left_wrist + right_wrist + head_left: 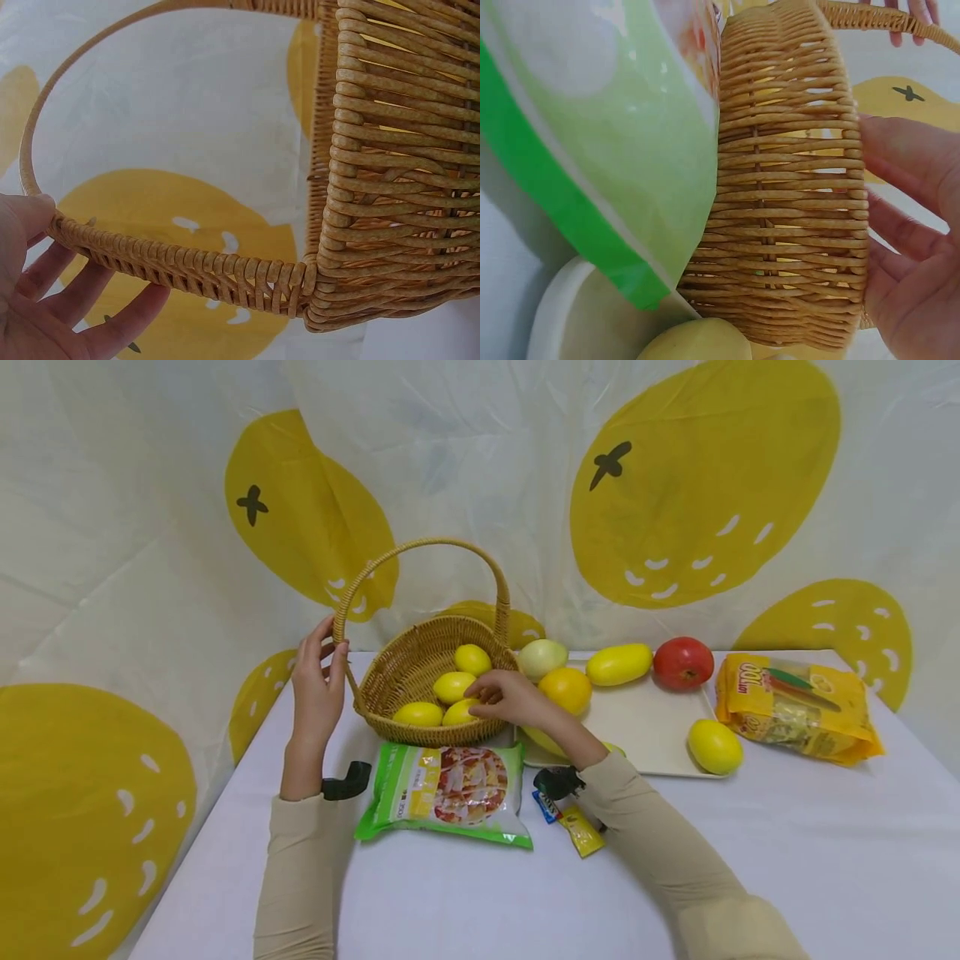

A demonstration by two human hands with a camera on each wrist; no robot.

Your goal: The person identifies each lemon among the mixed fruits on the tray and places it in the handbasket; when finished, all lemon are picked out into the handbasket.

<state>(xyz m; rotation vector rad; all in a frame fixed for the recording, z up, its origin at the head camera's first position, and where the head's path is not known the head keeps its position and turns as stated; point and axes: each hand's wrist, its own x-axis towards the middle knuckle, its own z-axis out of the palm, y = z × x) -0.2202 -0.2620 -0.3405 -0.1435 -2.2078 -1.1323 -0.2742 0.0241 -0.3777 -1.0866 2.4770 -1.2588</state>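
A wicker basket (408,664) with a tall hoop handle (420,545) stands at the middle of the white table, holding several lemons (452,687). My left hand (330,647) pinches the handle's left base, with the thumb (30,210) on top of the handle (172,262) and the fingers underneath. My right hand (483,697) reaches over the basket's near right rim, its relaxed fingers resting on a lemon (459,712) inside. In the right wrist view my right hand (907,247) lies open beside the basket wall (787,187), with nothing in the palm.
A green snack bag (450,789) lies in front of the basket, with small sachets (573,822) beside it. To the right, a white tray (645,727) carries an orange (566,689), a lemon (715,746), and other fruit along its far edge, including a red one (682,662). A yellow packet (795,706) lies far right.
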